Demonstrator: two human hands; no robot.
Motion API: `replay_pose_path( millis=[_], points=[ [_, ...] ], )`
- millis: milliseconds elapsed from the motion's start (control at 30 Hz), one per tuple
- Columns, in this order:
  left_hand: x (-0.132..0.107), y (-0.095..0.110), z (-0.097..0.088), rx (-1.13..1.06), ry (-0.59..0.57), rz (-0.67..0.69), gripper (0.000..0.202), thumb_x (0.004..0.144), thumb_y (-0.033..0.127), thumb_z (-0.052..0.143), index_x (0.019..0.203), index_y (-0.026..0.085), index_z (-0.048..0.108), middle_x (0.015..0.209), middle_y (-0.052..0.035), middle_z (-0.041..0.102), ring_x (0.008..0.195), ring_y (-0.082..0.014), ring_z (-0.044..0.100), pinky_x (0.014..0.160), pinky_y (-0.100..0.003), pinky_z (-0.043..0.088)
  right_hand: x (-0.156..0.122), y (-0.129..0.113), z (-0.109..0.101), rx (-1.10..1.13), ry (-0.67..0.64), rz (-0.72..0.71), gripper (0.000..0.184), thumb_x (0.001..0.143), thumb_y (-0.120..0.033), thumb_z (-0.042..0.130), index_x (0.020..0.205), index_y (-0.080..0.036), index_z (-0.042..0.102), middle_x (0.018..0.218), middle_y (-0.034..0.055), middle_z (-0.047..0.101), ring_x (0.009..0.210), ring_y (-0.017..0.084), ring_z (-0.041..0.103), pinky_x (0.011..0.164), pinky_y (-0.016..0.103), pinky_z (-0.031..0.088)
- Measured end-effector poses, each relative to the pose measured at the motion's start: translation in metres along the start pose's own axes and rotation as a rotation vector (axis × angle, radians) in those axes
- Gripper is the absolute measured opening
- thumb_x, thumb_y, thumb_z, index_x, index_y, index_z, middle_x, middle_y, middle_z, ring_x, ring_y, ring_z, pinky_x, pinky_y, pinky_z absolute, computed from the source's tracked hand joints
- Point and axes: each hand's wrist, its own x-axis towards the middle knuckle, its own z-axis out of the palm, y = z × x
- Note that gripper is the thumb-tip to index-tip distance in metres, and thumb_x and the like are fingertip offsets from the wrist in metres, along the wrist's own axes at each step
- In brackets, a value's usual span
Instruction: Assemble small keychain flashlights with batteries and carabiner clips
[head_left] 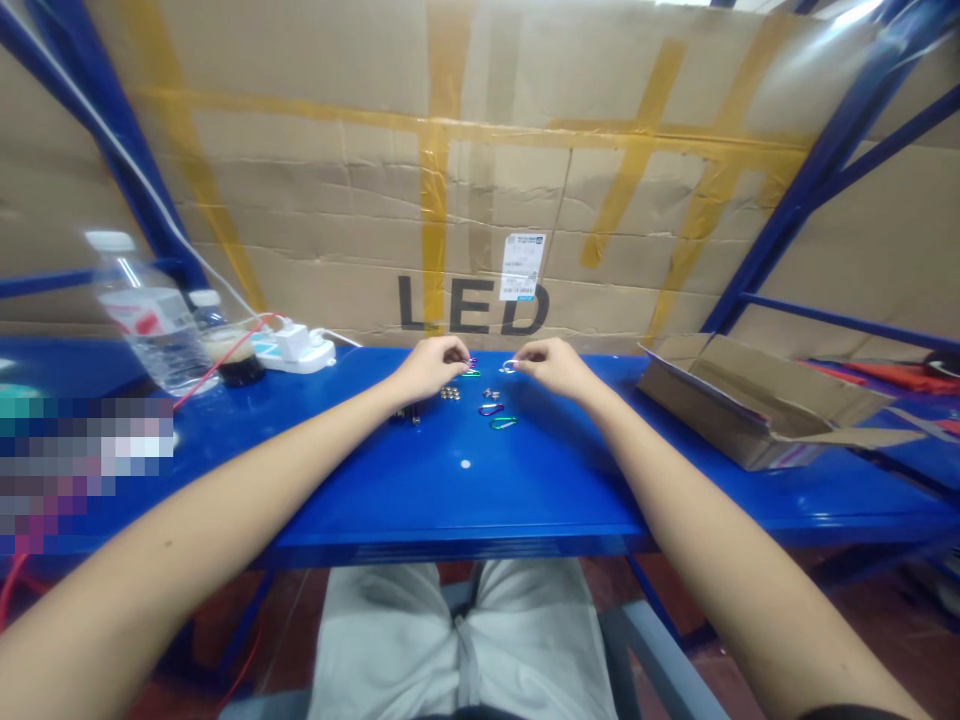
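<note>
My left hand (pixel 433 368) reaches over the blue table, its fingers curled in a pinch at the end of a purple carabiner (pixel 473 361). A green carabiner (pixel 471 374) lies just below those fingertips. Opposite it, my right hand (pixel 551 365) pinches a silver carabiner (pixel 508 367) between thumb and fingers. Closer to me lie another purple carabiner (pixel 491 410) and a second green carabiner (pixel 503 424). Small brass-coloured pieces (pixel 450 393) and small silver pieces (pixel 491 393) sit between the hands. Dark pieces with metal ends (pixel 409 414) show partly behind my left wrist.
An open cardboard box (pixel 705 410) stands on the right of the blue table (pixel 465 505). On the left are a water bottle (pixel 154 315), a dark-filled container (pixel 238 362) and a white power strip (pixel 296 350) with cables. A large cardboard sheet (pixel 337 200) closes off the back.
</note>
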Motion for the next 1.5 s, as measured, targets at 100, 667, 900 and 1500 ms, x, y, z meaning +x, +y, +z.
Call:
replay_pose_path(
  millis=[100, 667, 900, 1500],
  points=[
    [0.003, 0.001, 0.011, 0.037, -0.052, -0.055, 0.008, 0.074, 0.014, 0.073, 0.079, 0.015, 0.067, 0.08, -0.0034, 0.071, 0.075, -0.0155, 0.065, 0.07, -0.028, 0.049, -0.002, -0.004, -0.006, 0.016, -0.146, 0.031, 0.014, 0.079, -0.025, 0.069, 0.085, -0.015, 0.077, 0.085, 0.0069, 0.076, 0.08, 0.02, 0.066, 0.074, 0.03, 0.048],
    [0.007, -0.001, 0.029, 0.339, -0.201, 0.054, 0.013, 0.083, 0.013, 0.064, 0.086, 0.019, 0.076, 0.092, -0.0057, 0.077, 0.09, -0.0218, 0.069, 0.083, -0.032, 0.052, -0.009, -0.014, -0.009, -0.043, -0.612, 0.128, 0.008, 0.073, -0.02, 0.07, 0.071, -0.015, 0.064, 0.06, 0.0, 0.062, 0.053, 0.011, 0.053, 0.053, 0.026, 0.043],
    [0.013, -0.004, 0.006, 0.347, -0.084, -0.006, 0.023, 0.086, 0.016, 0.059, 0.102, 0.016, 0.075, 0.101, -0.0091, 0.076, 0.093, -0.0221, 0.069, 0.087, -0.033, 0.052, -0.01, -0.014, -0.007, 0.069, -0.594, 0.183, 0.004, 0.077, -0.014, 0.067, 0.081, -0.014, 0.066, 0.064, 0.0028, 0.066, 0.055, 0.014, 0.06, 0.055, 0.027, 0.05],
    [0.009, -0.042, -0.025, 0.614, -0.162, 0.018, 0.014, 0.079, 0.025, 0.061, 0.078, 0.019, 0.073, 0.08, -0.0084, 0.071, 0.075, -0.021, 0.064, 0.073, -0.03, 0.046, -0.004, 0.001, 0.0, -0.121, -0.212, 0.117, 0.017, 0.086, -0.029, 0.059, 0.08, -0.015, 0.066, 0.065, 0.0042, 0.067, 0.063, 0.016, 0.06, 0.06, 0.027, 0.043]
  ],
)
